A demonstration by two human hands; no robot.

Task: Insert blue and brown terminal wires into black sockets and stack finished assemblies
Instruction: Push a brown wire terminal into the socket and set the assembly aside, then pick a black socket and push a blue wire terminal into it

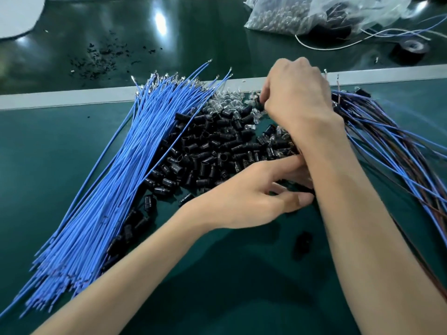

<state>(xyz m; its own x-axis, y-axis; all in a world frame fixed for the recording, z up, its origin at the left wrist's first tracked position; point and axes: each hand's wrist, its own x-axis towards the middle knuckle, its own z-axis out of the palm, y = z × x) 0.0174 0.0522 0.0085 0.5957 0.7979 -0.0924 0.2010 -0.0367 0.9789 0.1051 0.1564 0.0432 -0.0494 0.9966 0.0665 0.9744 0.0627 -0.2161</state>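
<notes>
Sockets (pixel 208 146) heaped mid-frame between wires (pixel 116 170), left, and assemblies (pixel 377 141), right, stay within reach: left hand (pixel 251 199) pinches a socket (pixel 310 192) at centre, while right hand (pixel 297 93), its grip curled into the upper heap, hides whether it holds anything.

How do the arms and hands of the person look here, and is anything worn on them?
The left forearm and the right forearm are bare up to the picture's edge; no sleeve shows. The left hand and the right hand wear no gloves. No ring, watch or bracelet is visible.
</notes>
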